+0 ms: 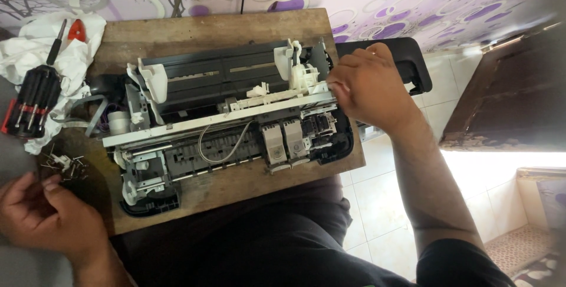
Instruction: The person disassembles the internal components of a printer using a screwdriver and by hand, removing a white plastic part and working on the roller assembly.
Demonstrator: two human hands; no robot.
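An opened printer chassis [224, 110], black and white plastic with a metal rail, lies on a wooden board [236, 27] across my lap. My right hand [368, 86] grips the chassis at its right end, fingers curled over the rail's end. At the lower left, my left hand [38, 213] rests with fingers bent, just below a small pile of loose screws [65, 163]. I cannot tell whether it pinches a screw.
A red-and-black screwdriver bit set [32, 101] and a red-handled screwdriver [68, 32] lie on a crumpled white cloth [35, 42] at the upper left. A black printer cover [407, 60] sits beyond the board's right edge. White floor tiles [377, 198] and a dark wooden piece [513, 98] are to the right.
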